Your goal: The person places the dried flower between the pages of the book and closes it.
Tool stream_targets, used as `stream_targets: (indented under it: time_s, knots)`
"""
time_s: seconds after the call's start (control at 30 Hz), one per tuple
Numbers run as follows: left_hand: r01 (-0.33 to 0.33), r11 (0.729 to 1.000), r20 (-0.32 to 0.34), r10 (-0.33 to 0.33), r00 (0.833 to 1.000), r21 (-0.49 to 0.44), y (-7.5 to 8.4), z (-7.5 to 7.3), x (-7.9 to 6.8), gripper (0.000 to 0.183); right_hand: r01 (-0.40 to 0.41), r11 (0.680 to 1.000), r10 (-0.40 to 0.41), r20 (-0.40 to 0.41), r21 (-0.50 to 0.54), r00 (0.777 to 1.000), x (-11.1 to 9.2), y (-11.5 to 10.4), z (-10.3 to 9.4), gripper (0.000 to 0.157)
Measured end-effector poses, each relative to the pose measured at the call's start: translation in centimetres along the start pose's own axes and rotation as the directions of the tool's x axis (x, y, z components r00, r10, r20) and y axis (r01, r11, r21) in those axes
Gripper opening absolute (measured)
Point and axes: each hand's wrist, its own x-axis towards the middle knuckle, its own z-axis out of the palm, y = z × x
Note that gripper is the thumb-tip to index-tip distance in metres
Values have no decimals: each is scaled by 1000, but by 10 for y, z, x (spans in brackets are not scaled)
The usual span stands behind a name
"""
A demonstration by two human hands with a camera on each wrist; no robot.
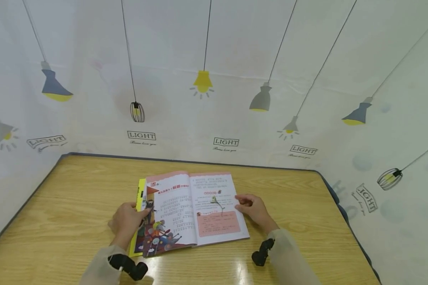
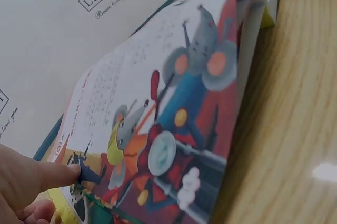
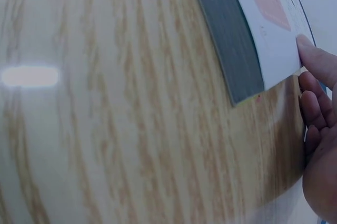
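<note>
A picture book [image 1: 174, 213] lies spread on the wooden table, with a yellow cover edge showing at its left. Cartoon mice [image 2: 184, 103] fill the lower part of its left page. My left hand [image 1: 126, 221] pinches the left edge, thumb [image 2: 60, 174] on the page and the other fingers bent below. At the right edge my right hand [image 1: 255, 209] holds the right page, its thumb [image 3: 316, 58] on the paper and its fingers curled beneath. A small green sprig [image 1: 215, 201] shows across the printed text of the right page.
The wooden table [image 1: 299, 198] extends around the book on all sides. A pale backdrop [image 1: 178, 99] printed with hanging lamps rises behind its dark edge. Black wrist mounts [image 1: 128, 266] sit on both sleeves.
</note>
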Motion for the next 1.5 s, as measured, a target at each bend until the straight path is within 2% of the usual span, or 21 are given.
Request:
stream_targets:
  time_s: [0.1, 0.27, 0.67, 0.77, 0.9, 1.0, 1.13, 1.33, 1.5]
  knots:
    - [-16, 1000, -9, 16, 1000, 25, -2, -2, 0, 53, -6, 1000, 6, -3, -9, 1000, 0, 0, 2, 30]
    - [-18, 1000, 32, 17, 999, 24, -4, -4, 2, 58, -10, 1000, 10, -11, -17, 1000, -1, -2, 2, 30]
    - [84, 991, 148, -68, 987, -104, -1, -4, 7, 66, -17, 1000, 17, -22, 2, 1000, 0, -2, 1, 31]
    - [109, 976, 178, -75, 981, -189, 1, -6, 8, 68, -3, 1000, 3, -25, 7, 1000, -1, -2, 1, 31]
    - [129, 935, 220, -57, 974, -331, 2, -9, 8, 70, -5, 1000, 6, -22, 12, 1000, -1, -2, 1, 32]
    - [124, 915, 230, -35, 973, -384, 2, -10, 8, 67, -16, 1000, 17, -22, 17, 1000, 0, -1, 1, 32]
    - [58, 920, 198, 22, 980, -388, 5, -13, 4, 65, -13, 1000, 13, -29, 15, 1000, -1, 0, 1, 31]
    - [-41, 919, 148, 107, 983, -392, 13, -14, -6, 72, -18, 1000, 18, -32, 11, 999, -2, 0, 2, 32]
    - [-143, 915, 108, 197, 974, -377, 14, -14, -10, 71, -15, 1000, 16, -33, 17, 999, -2, -2, 3, 32]
